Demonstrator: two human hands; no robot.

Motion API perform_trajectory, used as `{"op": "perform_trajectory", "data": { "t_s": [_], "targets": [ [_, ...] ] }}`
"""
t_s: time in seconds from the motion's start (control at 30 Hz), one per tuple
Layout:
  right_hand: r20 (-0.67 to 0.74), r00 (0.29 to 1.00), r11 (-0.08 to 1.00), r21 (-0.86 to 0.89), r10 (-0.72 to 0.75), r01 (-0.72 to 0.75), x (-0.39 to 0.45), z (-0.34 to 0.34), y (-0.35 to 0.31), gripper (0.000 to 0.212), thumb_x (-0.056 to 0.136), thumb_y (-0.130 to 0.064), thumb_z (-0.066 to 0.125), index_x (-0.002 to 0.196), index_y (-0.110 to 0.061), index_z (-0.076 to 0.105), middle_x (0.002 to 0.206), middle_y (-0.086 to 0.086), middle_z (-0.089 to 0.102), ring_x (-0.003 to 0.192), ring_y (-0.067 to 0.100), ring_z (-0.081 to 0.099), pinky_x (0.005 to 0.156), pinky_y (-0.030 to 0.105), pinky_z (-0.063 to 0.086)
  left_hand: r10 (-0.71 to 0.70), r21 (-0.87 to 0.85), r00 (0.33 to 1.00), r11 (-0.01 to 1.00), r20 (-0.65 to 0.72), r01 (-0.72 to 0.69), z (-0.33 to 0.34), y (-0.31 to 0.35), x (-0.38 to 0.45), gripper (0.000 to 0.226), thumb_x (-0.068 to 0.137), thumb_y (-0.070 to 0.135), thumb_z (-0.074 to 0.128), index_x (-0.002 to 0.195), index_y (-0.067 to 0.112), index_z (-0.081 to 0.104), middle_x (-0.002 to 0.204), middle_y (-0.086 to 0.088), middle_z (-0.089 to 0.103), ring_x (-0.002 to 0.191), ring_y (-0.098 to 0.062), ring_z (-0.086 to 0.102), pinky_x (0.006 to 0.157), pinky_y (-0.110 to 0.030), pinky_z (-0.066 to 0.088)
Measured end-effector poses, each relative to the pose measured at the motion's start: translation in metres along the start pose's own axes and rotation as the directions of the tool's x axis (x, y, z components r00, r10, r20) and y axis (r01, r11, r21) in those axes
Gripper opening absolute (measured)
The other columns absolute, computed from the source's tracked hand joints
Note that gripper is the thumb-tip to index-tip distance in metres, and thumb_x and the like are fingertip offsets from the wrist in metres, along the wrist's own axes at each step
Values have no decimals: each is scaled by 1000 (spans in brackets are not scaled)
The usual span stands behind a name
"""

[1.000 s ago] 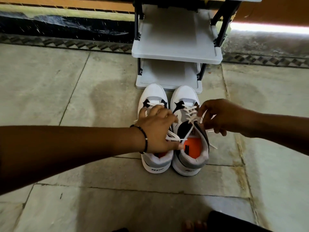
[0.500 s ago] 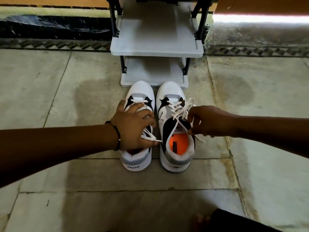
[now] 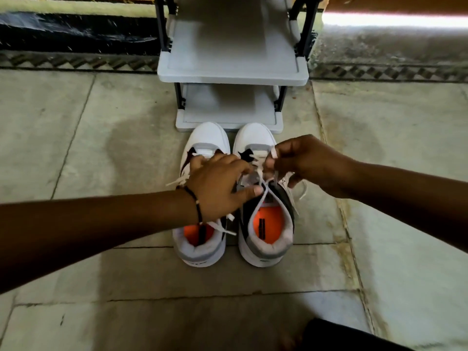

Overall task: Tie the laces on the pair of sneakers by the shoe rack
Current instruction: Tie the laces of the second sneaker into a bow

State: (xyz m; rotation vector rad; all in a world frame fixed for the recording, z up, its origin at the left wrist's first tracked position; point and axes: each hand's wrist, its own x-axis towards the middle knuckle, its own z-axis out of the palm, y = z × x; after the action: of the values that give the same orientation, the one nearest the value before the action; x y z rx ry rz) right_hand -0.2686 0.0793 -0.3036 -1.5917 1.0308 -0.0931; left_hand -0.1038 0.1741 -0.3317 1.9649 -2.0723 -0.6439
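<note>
Two white, grey and black sneakers with orange insoles stand side by side on the floor, toes toward the shoe rack (image 3: pixel 231 74). My left hand (image 3: pixel 220 184) reaches across the left sneaker (image 3: pixel 202 239) and pinches a white lace (image 3: pixel 266 188) of the right sneaker (image 3: pixel 266 239). Above that shoe's tongue, my right hand (image 3: pixel 306 162) is closed on the other lace end. The lace runs crossed between both hands. Loose lace ends of the left sneaker lie under my left wrist.
The grey rack with black posts stands just beyond the toes against a patterned floor border (image 3: pixel 76 62). Stone floor tiles (image 3: pixel 88 148) spread to the left and right. A dark trouser leg (image 3: pixel 342 338) shows at the bottom right.
My left hand has moved right, off the left sneaker and onto the right sneaker's lace. My right hand has lifted its lace end up over the tongue.
</note>
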Motion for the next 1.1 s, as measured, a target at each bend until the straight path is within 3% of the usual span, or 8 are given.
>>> {"op": "perform_trajectory", "data": {
  "t_s": [0.13,0.27,0.33,0.43,0.53,0.7,0.9,1.1],
  "targets": [
    [-80,993,994,71,-82,88,-10,-4,0,20,90,-16,56,89,-1,69,71,5,69,66,14,61,52,18,45,-47,-284,998,957,48,59,6,13,22,32,74,51,53,77,21,62,86,-2,61,92,-25,59,86,-40,46],
    [-119,985,985,104,-121,134,-7,-3,-11,25,94,-13,49,97,5,65,69,11,65,66,21,63,64,26,50,-184,-603,965,753,189,262,0,29,27,13,85,21,57,76,14,64,82,-5,63,86,-19,59,81,-28,50],
    [-163,980,976,161,-117,143,-6,-5,-16,24,94,-10,47,99,7,63,64,11,59,57,18,61,58,24,53,-253,-736,935,578,247,351,-12,34,27,16,90,17,50,81,15,63,87,-1,62,82,-13,57,61,-9,49],
    [-239,964,976,149,-119,157,-4,-10,-24,20,94,-10,47,96,-1,66,57,5,49,45,14,48,46,25,47,-360,-841,925,457,122,289,-28,33,24,19,93,19,45,93,15,64,95,2,61,83,-8,55,48,-6,45],
    [-139,981,989,37,-137,144,-8,-14,-32,16,91,-11,53,96,-6,67,50,-4,52,40,7,45,42,22,42,-325,-838,936,543,-138,64,-43,32,20,22,92,13,46,77,23,59,92,1,60,82,-2,54,62,-14,43],
    [22,961,961,-6,-277,277,-14,2,-46,12,84,-14,63,74,-18,68,54,1,46,49,16,43,47,29,39,-46,-589,946,792,-321,-162,-64,40,21,14,90,12,50,97,14,62,88,15,61,84,3,59,79,-17,48],
    [-79,962,956,118,-260,268,-16,-3,-50,20,91,-16,56,74,-13,67,51,-1,52,47,13,46,52,31,41,-4,-378,957,919,-289,-111,-73,37,21,14,92,20,46,96,16,58,78,11,62,76,-7,62,81,-29,51],
    [-153,958,959,111,-244,261,-20,-11,-48,22,93,-16,51,81,-2,65,60,6,57,50,14,51,51,25,45,-104,-609,993,792,-62,45,-75,34,16,17,91,17,49,103,15,62,62,7,66,57,3,61,56,-8,44]
  ]
}}
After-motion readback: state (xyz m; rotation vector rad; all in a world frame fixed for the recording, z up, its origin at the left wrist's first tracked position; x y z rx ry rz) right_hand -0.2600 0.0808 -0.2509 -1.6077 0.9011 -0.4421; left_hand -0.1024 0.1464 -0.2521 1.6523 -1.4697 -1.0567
